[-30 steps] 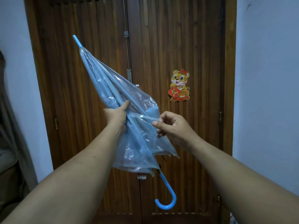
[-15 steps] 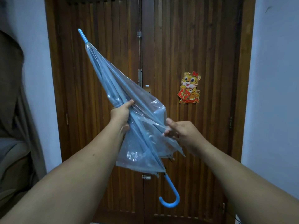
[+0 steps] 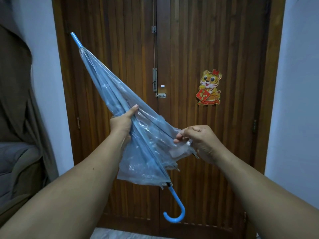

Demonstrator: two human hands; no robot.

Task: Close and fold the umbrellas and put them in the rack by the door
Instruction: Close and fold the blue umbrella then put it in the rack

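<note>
A closed transparent umbrella [image 3: 110, 94] with a blue shaft is held slanted in the air, its blue tip up at the left and its blue hooked handle [image 3: 176, 213] down at the right. My left hand [image 3: 121, 122] grips it around the middle of the gathered canopy. My right hand [image 3: 200, 140] pinches the loose clear plastic and strap at the canopy's lower right edge. The canopy hangs crumpled and unwrapped below both hands. No rack is in view.
A dark wooden double door [image 3: 189, 49] with latches stands straight ahead, with a tiger sticker [image 3: 209, 87] on its right leaf. White walls flank it. A brown curtain [image 3: 15, 83] and a grey sofa [image 3: 15, 166] are at the left.
The view has shifted left, so the door sits further right. My right hand let the strap slacken and now pinches the canopy's edge lower and further right; my left hand's grip is unchanged.
</note>
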